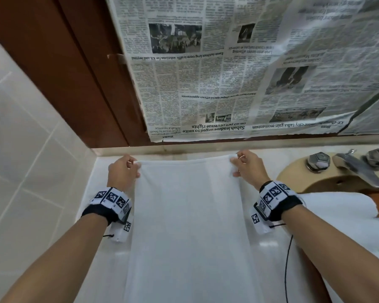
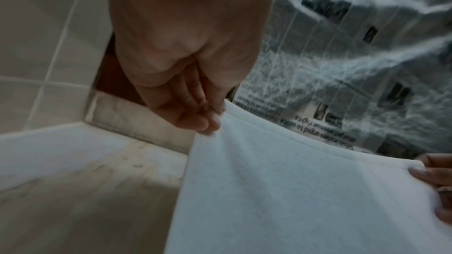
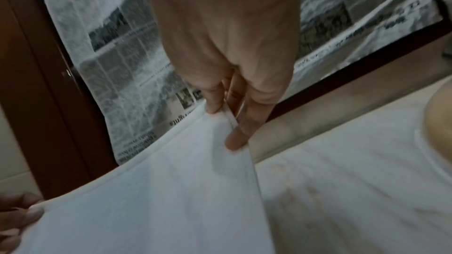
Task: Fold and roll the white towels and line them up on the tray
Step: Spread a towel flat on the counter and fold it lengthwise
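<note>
Bare forearms, each wrist wearing a black band (image 1: 96,212) with white black-patterned marker tiles (image 1: 274,191) and a thin black cable (image 1: 286,265).

1. A corner of the towel (image 2: 281,190) is pinched by the fingers of the left hand (image 2: 186,61), seen from the wrist side.
2. The towel's top edge is stretched to the right hand (image 2: 437,181), by which the other corner is pinched at the frame's right edge.
3. The towel is held above a pale counter (image 2: 85,200).
4. Tiles (image 2: 44,36) are seen at left.
5. Blurred newspaper (image 2: 354,65) is seen behind the towel.
</note>
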Action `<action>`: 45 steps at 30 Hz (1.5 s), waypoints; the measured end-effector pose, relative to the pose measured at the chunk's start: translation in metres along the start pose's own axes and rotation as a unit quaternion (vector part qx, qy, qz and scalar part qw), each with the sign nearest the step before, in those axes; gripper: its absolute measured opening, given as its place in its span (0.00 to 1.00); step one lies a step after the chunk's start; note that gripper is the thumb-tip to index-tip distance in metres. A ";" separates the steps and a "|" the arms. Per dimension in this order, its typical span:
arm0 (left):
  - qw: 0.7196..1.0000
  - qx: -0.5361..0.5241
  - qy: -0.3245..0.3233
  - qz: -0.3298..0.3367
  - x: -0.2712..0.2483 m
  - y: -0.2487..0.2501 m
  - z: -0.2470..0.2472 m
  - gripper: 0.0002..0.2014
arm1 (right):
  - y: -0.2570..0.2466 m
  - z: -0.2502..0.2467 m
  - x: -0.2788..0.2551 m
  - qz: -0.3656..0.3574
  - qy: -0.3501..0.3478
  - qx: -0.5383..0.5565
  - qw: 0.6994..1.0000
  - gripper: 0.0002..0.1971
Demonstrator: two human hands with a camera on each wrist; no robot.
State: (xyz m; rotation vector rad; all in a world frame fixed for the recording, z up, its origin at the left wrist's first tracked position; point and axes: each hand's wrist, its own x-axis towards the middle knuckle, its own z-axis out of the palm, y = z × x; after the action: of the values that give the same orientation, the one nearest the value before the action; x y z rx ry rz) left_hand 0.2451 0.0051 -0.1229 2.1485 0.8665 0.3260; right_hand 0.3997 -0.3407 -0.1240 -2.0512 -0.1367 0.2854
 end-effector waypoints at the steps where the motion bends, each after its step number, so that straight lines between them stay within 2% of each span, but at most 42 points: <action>1: 1.000 0.003 -0.001 -0.007 0.004 -0.002 0.006 0.03 | 0.004 0.004 0.007 0.004 -0.003 -0.007 1.000 0.10; 7: 0.997 0.015 -0.031 -0.063 0.027 -0.024 0.034 0.03 | 0.028 0.026 0.038 0.042 -0.017 -0.052 0.998 0.07; 10: 0.996 0.066 -0.037 -0.051 0.041 -0.031 0.044 0.03 | 0.032 0.029 0.053 0.020 -0.013 -0.112 0.993 0.07; 13: 0.994 0.089 -0.039 -0.046 0.054 -0.033 0.055 0.04 | 0.040 0.033 0.065 0.040 -0.005 -0.134 0.990 0.09; 17: 0.994 0.082 -0.032 -0.067 0.064 -0.032 0.066 0.04 | 0.043 0.042 0.075 0.081 0.012 -0.149 0.985 0.06; 19: 0.993 0.086 -0.033 -0.069 0.065 -0.033 0.068 0.05 | 0.041 0.045 0.075 0.079 0.016 -0.177 0.981 0.04; 20: 0.993 0.090 -0.034 -0.062 0.062 -0.033 0.068 0.06 | 0.038 0.045 0.071 0.073 0.019 -0.200 0.977 0.05; 22: 0.994 0.100 -0.025 -0.038 0.048 -0.034 0.067 0.12 | 0.036 0.046 0.057 0.029 0.037 -0.266 0.963 0.17; 24: 0.991 0.131 -0.014 0.024 0.019 -0.037 0.071 0.19 | 0.034 0.052 0.031 -0.061 0.042 -0.305 0.950 0.23; 26: 0.979 0.173 -0.036 0.103 -0.015 -0.033 0.082 0.21 | 0.034 0.071 -0.005 -0.154 -0.007 -0.320 0.935 0.24; 28: 0.965 0.201 -0.095 0.140 -0.039 -0.020 0.100 0.26 | 0.033 0.099 -0.031 -0.195 -0.083 -0.343 0.915 0.29; 30: 0.946 0.243 -0.155 0.150 -0.050 -0.004 0.120 0.29 | 0.029 0.124 -0.044 -0.181 -0.172 -0.375 0.893 0.36; 32: 0.928 0.282 -0.196 0.143 -0.050 0.004 0.134 0.26 | 0.029 0.136 -0.046 -0.159 -0.223 -0.414 0.868 0.39; 35: 0.915 0.318 -0.215 0.122 -0.046 -0.003 0.134 0.26 | 0.035 0.130 -0.038 -0.139 -0.215 -0.454 0.854 0.36; 37: 0.913 0.336 -0.210 0.097 -0.042 -0.019 0.123 0.26 | 0.045 0.110 -0.031 -0.120 -0.204 -0.457 0.858 0.32; 42: 0.927 0.333 -0.171 0.005 -0.043 -0.062 0.080 0.29 | 0.078 0.045 -0.016 -0.018 -0.141 -0.454 0.880 0.31; 43: 0.933 0.322 -0.159 0.003 -0.049 -0.064 0.076 0.30 | 0.079 0.042 -0.020 -0.022 -0.126 -0.456 0.881 0.31; 45: 0.943 0.298 -0.142 0.038 -0.070 -0.058 0.079 0.31 | 0.074 0.055 -0.039 -0.088 -0.108 -0.462 0.876 0.31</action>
State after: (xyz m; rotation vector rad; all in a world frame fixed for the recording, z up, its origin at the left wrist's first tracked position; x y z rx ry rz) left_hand 0.2041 -0.0607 -0.2156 2.7005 0.7792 -0.2449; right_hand 0.3459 -0.3379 -0.2082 -2.9209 -0.7116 0.3780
